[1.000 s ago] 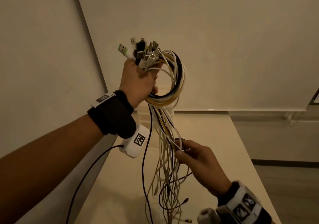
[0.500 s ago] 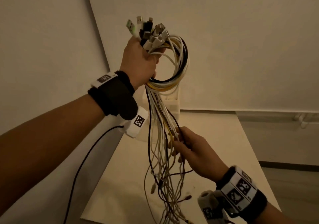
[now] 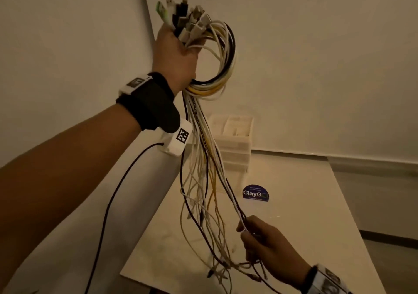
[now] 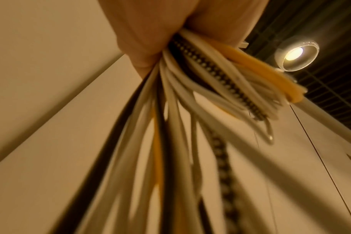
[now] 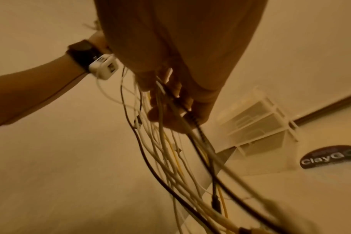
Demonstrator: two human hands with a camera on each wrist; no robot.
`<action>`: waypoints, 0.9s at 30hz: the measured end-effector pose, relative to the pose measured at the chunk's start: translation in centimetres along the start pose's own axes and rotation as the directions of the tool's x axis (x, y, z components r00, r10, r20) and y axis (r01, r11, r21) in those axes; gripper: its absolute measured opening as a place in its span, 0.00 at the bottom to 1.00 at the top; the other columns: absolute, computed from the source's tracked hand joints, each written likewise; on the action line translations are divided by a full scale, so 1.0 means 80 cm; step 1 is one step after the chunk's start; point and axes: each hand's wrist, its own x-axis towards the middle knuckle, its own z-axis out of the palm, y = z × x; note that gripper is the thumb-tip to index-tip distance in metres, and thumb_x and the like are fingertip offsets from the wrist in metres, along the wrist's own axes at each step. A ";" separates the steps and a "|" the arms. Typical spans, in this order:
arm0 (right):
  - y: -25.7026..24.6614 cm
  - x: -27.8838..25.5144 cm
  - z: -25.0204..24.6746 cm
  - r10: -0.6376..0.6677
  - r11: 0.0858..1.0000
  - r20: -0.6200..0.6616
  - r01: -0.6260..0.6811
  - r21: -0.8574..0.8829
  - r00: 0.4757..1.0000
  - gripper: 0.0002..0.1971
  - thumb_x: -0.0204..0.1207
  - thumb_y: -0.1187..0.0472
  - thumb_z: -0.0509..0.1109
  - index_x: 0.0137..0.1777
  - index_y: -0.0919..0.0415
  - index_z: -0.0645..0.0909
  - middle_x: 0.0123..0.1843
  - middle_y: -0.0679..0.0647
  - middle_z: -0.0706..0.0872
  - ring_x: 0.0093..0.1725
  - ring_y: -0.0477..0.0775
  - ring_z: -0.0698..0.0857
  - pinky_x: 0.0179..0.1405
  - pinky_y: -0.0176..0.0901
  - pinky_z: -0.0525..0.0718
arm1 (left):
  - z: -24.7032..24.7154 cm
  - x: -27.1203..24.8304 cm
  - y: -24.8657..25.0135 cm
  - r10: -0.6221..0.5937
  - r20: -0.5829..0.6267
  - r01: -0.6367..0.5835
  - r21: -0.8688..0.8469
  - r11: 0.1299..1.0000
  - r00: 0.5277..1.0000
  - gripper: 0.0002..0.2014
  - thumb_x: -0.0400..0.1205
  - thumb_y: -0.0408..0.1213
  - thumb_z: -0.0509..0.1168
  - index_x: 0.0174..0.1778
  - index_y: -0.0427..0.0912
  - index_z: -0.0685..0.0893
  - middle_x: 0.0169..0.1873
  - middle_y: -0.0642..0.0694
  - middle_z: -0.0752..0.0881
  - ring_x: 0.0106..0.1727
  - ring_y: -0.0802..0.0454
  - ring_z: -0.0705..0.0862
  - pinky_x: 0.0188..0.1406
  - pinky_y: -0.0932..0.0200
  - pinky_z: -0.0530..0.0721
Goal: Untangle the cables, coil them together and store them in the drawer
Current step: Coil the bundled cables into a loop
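Note:
My left hand [image 3: 175, 56] is raised high and grips a bundle of cables [image 3: 217, 72] of white, yellow and black, looped once, with the plug ends [image 3: 183, 20] sticking up above the fist. The loose tails [image 3: 203, 180] hang down toward the table. Lower right, my right hand [image 3: 260, 237] grips a few of these strands, a white one and dark ones, well below the loop. In the left wrist view the cables [image 4: 190, 102] fan out from under the fist. In the right wrist view the strands [image 5: 170, 110] run through my curled fingers. A small white drawer unit [image 3: 235, 144] stands at the table's back.
The pale table [image 3: 305, 225] carries a round dark sticker [image 3: 255, 193] reading ClayGo, just in front of the drawer unit. Walls close in at the left and behind. A thin black lead [image 3: 117, 192] runs from my left wrist camera down past the table's left edge.
My left hand has lifted the looped bundle higher. My right hand has slid down the hanging strands, away from the loop, toward the lower right.

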 end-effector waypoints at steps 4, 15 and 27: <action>-0.009 -0.004 -0.010 0.159 0.987 0.204 -0.162 -0.001 0.966 0.11 0.83 0.45 0.61 0.58 0.43 0.83 0.48 0.48 0.87 0.46 0.50 0.86 0.51 0.50 0.89 | -0.007 0.004 0.001 0.022 0.016 -0.022 0.007 1.000 1.000 0.11 0.81 0.32 0.66 0.55 0.29 0.83 0.43 0.24 0.82 0.43 0.44 0.83 0.25 0.64 0.79; -0.147 0.068 -0.023 -0.298 0.941 -0.008 0.295 0.166 0.955 0.48 0.60 0.49 0.79 0.79 0.39 0.58 0.75 0.43 0.77 0.71 0.46 0.78 0.69 0.51 0.79 | 0.017 -0.025 0.012 -0.041 0.052 0.042 -0.011 0.999 0.998 0.08 0.77 0.35 0.65 0.46 0.33 0.83 0.31 0.45 0.79 0.30 0.48 0.79 0.28 0.53 0.81; -0.131 0.105 0.035 -0.203 0.860 0.111 0.123 0.495 0.973 0.11 0.67 0.71 0.73 0.50 0.66 0.86 0.40 0.64 0.89 0.37 0.59 0.88 0.46 0.55 0.88 | 0.039 -0.041 -0.022 -0.153 0.156 0.140 0.089 0.986 0.976 0.13 0.81 0.37 0.68 0.61 0.42 0.83 0.32 0.52 0.82 0.26 0.55 0.82 0.24 0.44 0.89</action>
